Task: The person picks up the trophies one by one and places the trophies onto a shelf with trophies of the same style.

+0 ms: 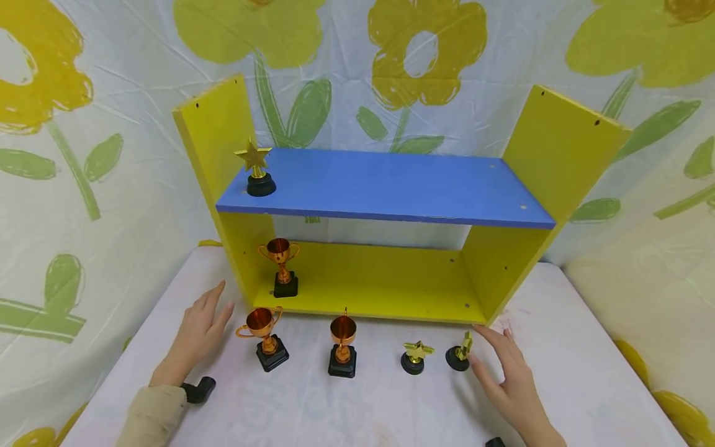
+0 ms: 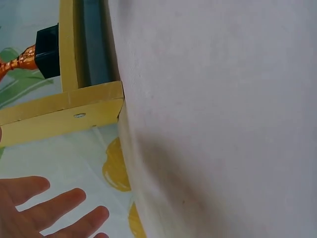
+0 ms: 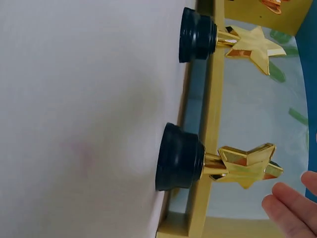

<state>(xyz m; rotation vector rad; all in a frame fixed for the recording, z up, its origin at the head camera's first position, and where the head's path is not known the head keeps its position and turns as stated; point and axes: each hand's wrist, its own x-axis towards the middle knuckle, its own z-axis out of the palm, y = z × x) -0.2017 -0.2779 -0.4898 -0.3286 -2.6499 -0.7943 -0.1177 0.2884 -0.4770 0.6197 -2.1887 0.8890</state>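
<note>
Black wrist bit (image 1: 494, 442), bottom edge, mostly cut off. R hand (image 1: 511, 385) wide, fingers apart, just beside outer star trophy (image 1: 458, 358); can't tell if touching. L hand (image 1: 197, 338) also wide, nr shelf's L side, part cut off in L wrist view. Betw. hands on table (image 1: 385, 410): L cup (image 1: 272, 352), mid cup (image 1: 342, 360), inner star trophy (image 1: 413, 364). Behind, shelf (image 1: 385, 186): lower-board cup (image 1: 285, 285), top-board star (image 1: 260, 185). Flower cloth (image 1: 346, 74) at back, top blooms cut off.

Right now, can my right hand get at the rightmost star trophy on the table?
Most likely yes: your right hand is open right beside that star trophy, and nothing appears to stand between them.
</note>
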